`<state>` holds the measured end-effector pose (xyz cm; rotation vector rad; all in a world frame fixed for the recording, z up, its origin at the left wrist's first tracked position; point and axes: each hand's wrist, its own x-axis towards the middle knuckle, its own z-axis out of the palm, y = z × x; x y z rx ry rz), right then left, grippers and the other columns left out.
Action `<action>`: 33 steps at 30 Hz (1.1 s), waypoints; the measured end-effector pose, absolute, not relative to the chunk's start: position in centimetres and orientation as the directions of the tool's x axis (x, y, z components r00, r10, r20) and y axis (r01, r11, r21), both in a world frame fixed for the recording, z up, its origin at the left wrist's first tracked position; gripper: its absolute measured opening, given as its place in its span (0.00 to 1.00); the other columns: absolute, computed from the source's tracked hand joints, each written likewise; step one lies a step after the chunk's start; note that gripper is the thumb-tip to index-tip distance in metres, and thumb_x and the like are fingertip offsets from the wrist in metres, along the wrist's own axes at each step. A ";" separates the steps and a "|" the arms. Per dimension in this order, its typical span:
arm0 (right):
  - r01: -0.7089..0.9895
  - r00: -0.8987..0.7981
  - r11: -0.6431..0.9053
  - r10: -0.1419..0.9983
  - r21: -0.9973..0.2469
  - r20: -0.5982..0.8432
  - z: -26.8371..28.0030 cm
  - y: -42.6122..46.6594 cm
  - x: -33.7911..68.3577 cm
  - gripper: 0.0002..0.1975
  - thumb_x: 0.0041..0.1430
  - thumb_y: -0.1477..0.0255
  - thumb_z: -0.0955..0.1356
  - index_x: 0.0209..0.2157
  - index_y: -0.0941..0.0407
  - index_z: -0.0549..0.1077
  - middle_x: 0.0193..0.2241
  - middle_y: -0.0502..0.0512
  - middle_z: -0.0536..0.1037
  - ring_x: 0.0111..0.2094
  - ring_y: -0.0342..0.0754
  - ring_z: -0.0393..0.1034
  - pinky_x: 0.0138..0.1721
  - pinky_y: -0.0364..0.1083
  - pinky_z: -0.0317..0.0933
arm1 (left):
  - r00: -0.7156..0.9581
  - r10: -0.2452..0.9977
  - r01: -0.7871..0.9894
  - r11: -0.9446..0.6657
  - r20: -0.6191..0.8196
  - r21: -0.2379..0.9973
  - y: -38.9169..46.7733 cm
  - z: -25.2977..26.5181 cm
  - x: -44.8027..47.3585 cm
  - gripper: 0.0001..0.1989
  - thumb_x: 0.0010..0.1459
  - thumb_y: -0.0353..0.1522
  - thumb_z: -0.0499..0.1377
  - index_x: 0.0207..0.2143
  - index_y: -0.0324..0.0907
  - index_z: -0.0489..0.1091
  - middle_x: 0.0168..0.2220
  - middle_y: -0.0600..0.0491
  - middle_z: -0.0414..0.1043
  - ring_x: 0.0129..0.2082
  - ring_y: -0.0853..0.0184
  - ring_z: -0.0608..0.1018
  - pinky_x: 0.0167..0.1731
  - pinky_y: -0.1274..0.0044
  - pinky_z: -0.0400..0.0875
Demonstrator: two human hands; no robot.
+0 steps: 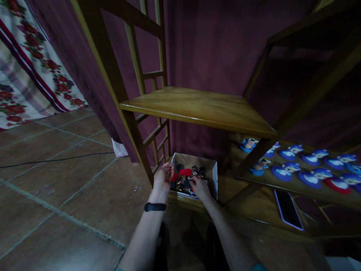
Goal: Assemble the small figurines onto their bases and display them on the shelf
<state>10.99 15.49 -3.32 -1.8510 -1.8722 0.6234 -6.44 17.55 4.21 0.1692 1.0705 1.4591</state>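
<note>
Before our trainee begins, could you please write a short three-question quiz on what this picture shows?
1. True or false: a black, flexible-looking wristband is worn on the left arm.

2. Which hand reaches in among the small red and black items inside the open, rectangular, white-sided cardboard box? A) left B) right

3. On which side of the box does the flat, dark-screened phone with a pale purple edge lie?

Key: 1. True. 2. B, the right hand. 3. The right side.

Left arm (148,229) outstretched, left hand (164,176) loosely curled; right arm (222,226) outstretched, right hand (199,187) palm down
</note>
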 end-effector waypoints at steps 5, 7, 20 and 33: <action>0.875 -0.030 0.006 0.999 -0.485 -0.041 -3.7 15.2 10.2 0.10 0.51 0.67 0.65 0.34 0.55 0.74 0.41 0.57 0.75 0.44 0.49 0.67 0.43 0.44 0.57 | -0.198 0.834 -0.721 0.232 -0.515 0.653 17.5 3.9 -6.2 0.11 0.49 0.17 0.52 0.32 0.37 0.67 0.25 0.52 0.71 0.22 0.74 0.75 0.20 0.85 0.68; 0.866 -0.017 -0.014 0.998 -0.500 -0.057 -3.5 15.5 10.1 0.08 0.51 0.68 0.65 0.33 0.54 0.74 0.40 0.56 0.76 0.42 0.48 0.68 0.41 0.43 0.57 | -0.164 0.832 -0.723 0.264 -0.530 0.639 17.6 3.7 -6.2 0.11 0.49 0.18 0.52 0.32 0.37 0.67 0.25 0.52 0.71 0.22 0.74 0.75 0.21 0.85 0.69; 0.262 0.012 -0.101 0.995 -0.960 -0.101 -2.4 17.1 9.4 0.12 0.49 0.64 0.63 0.31 0.55 0.73 0.21 0.47 0.74 0.22 0.43 0.67 0.25 0.42 0.63 | -0.083 0.854 -0.420 0.438 -0.514 0.795 16.3 2.6 -3.1 0.10 0.46 0.21 0.58 0.33 0.37 0.69 0.23 0.52 0.71 0.18 0.74 0.73 0.18 0.85 0.66; 0.518 0.122 -0.060 0.992 -0.853 0.004 -2.8 18.3 12.2 0.13 0.54 0.69 0.60 0.38 0.51 0.73 0.37 0.50 0.77 0.38 0.46 0.70 0.41 0.45 0.63 | -0.179 0.846 -0.524 0.350 -0.502 0.777 18.1 3.2 -4.8 0.06 0.50 0.19 0.55 0.30 0.36 0.64 0.23 0.50 0.72 0.18 0.72 0.75 0.17 0.85 0.67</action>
